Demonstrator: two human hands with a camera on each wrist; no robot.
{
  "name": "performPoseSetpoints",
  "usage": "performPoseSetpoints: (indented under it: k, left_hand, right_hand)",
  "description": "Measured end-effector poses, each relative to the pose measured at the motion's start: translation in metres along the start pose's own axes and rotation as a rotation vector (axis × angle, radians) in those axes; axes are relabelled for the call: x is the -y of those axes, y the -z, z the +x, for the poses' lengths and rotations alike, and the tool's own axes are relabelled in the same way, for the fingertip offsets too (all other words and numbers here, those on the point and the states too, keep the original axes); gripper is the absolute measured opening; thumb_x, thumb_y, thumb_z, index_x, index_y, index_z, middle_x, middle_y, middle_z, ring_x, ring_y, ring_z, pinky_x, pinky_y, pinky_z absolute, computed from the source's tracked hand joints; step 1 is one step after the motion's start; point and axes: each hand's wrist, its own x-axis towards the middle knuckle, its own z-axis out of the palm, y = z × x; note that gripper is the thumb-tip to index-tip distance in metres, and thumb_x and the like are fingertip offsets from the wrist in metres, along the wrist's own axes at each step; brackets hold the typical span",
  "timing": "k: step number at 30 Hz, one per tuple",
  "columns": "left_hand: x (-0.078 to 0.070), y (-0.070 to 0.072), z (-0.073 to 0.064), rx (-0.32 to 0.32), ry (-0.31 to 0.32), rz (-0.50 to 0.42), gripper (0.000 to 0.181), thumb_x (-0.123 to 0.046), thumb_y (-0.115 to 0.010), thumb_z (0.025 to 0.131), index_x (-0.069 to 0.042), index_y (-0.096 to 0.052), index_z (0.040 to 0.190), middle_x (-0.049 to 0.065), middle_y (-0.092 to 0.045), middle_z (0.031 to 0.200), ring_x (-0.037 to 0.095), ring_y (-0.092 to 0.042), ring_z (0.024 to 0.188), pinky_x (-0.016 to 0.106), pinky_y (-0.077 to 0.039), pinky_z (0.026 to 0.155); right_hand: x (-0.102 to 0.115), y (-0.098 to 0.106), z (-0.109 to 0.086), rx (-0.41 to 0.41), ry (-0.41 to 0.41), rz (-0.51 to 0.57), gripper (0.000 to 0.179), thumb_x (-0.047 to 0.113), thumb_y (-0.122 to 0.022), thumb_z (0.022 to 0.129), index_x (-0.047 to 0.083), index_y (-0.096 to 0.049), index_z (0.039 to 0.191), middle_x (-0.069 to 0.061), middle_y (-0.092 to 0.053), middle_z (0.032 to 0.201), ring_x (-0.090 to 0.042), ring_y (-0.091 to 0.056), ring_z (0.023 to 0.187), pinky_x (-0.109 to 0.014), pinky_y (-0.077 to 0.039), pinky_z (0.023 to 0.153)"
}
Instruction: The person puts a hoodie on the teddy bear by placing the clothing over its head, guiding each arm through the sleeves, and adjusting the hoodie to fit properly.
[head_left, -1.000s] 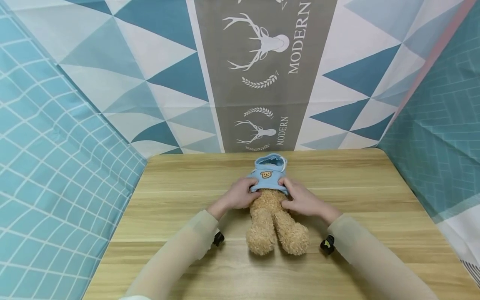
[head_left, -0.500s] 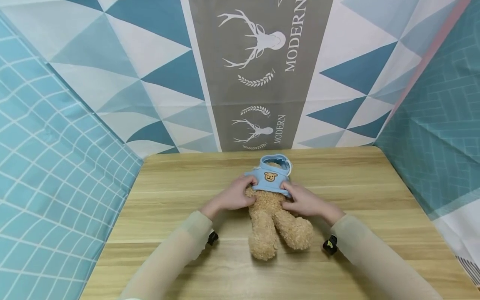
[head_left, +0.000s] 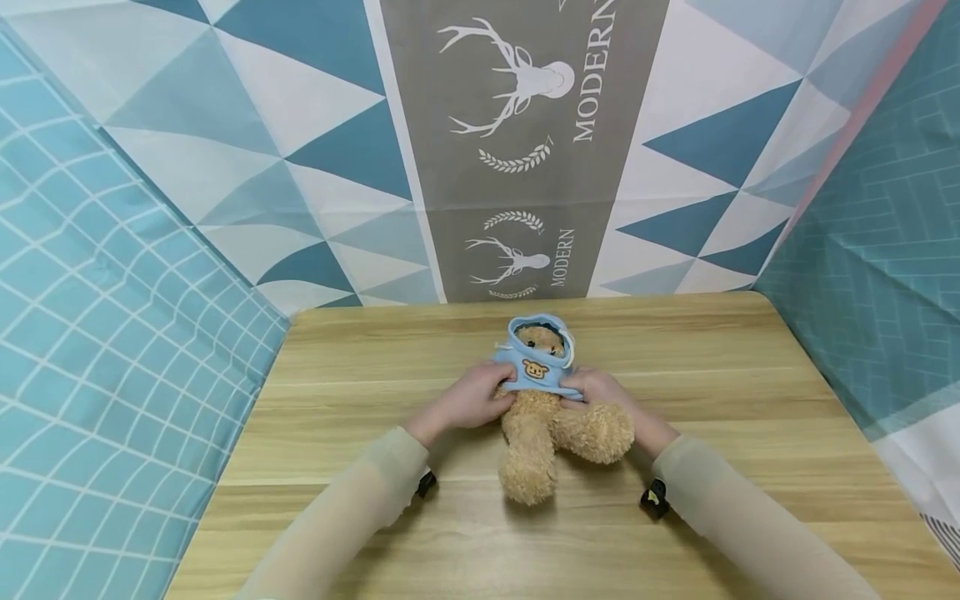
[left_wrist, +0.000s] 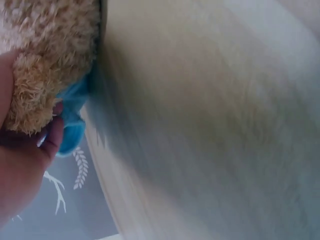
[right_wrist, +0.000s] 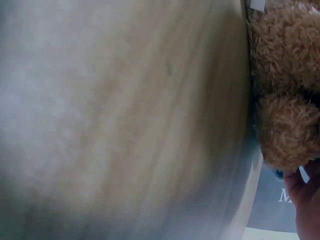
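A tan plush teddy bear lies on its back with its legs towards me. It wears a light blue hoodie with a bear-face patch. Through the hoodie's round opening, part of the bear's face shows with dark eyes. My left hand pinches the left side of the hoodie's hem; at the opposite side my right hand grips the hem, partly covered by the bear's raised leg. Fur and a bit of blue cloth appear by the fingers in the left wrist view.
The bear lies on a wood-grain table whose back edge meets a patterned cloth wall. Blue gridded cloth hangs on the left and teal cloth on the right. Each wrist bears a small black device.
The bear's face has come into sight inside the hoodie's opening. Its leg on the right has swung up and outward, over my right hand. Both hands keep their hold at the hem.
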Motion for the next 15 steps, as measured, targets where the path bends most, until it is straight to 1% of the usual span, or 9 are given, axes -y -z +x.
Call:
performPoseSetpoints:
  k: [3,6,8,10,12,13,15]
  left_hand:
    - [-0.003,-0.005,0.002,-0.05,0.018,-0.018,0.038,-0.004,-0.073,0.095,-0.015,-0.039,0.081,-0.001,-0.041,0.078,0.018,-0.046,0.08,0.033,-0.042,0.073]
    - [-0.007,-0.008,0.005,-0.111,0.078,-0.036,0.047,-0.004,-0.076,0.094,-0.017,-0.035,0.074,-0.003,-0.037,0.073,0.016,-0.045,0.075,0.03,-0.041,0.069]
    - [-0.007,-0.01,0.007,-0.159,0.134,-0.051,0.053,-0.007,-0.079,0.093,-0.017,-0.033,0.07,-0.004,-0.034,0.068,0.015,-0.045,0.07,0.027,-0.041,0.065]
    - [-0.008,-0.012,0.008,-0.191,0.19,-0.071,0.056,-0.011,-0.084,0.092,-0.017,-0.034,0.068,-0.004,-0.034,0.065,0.013,-0.046,0.066,0.026,-0.041,0.063]
    - [-0.009,-0.012,0.008,-0.204,0.237,-0.124,0.05,-0.014,-0.087,0.09,-0.015,-0.04,0.072,-0.005,-0.038,0.065,0.011,-0.048,0.064,0.025,-0.043,0.061]
    - [-0.009,-0.012,0.008,-0.202,0.255,-0.149,0.044,-0.014,-0.088,0.09,-0.013,-0.046,0.078,-0.005,-0.042,0.066,0.01,-0.048,0.063,0.025,-0.044,0.06]
    - [-0.009,-0.011,0.007,-0.185,0.274,-0.205,0.036,-0.014,-0.089,0.089,-0.01,-0.054,0.095,-0.003,-0.051,0.072,0.01,-0.052,0.063,0.026,-0.047,0.059]
  right_hand:
    - [0.003,0.0,-0.002,-0.036,0.013,-0.041,0.037,0.004,-0.08,0.086,0.016,-0.051,0.067,0.003,-0.06,0.068,-0.014,-0.056,0.064,-0.035,-0.052,0.062]
    - [0.007,0.0,-0.006,-0.06,-0.007,-0.055,0.034,0.001,-0.079,0.085,0.015,-0.053,0.069,0.003,-0.061,0.069,-0.013,-0.054,0.064,-0.032,-0.051,0.061]
    - [0.01,0.002,-0.008,-0.039,-0.057,-0.054,0.029,0.001,-0.078,0.085,0.016,-0.055,0.075,0.006,-0.057,0.071,-0.011,-0.051,0.067,-0.03,-0.049,0.062]
    - [0.013,0.005,-0.012,0.007,-0.123,-0.034,0.025,0.001,-0.075,0.086,0.016,-0.055,0.082,0.008,-0.052,0.074,-0.011,-0.048,0.071,-0.029,-0.046,0.064]
    - [0.015,0.01,-0.016,0.06,-0.193,0.006,0.024,0.0,-0.074,0.085,0.016,-0.057,0.092,0.008,-0.05,0.079,-0.011,-0.047,0.074,-0.029,-0.046,0.065]
    - [0.016,0.012,-0.018,0.084,-0.232,0.039,0.025,-0.002,-0.073,0.085,0.015,-0.059,0.098,0.006,-0.051,0.082,-0.011,-0.047,0.075,-0.029,-0.046,0.066]
    - [0.017,0.016,-0.021,0.113,-0.291,0.096,0.034,-0.006,-0.074,0.085,0.011,-0.059,0.11,0.003,-0.054,0.087,-0.011,-0.049,0.075,-0.029,-0.049,0.065]
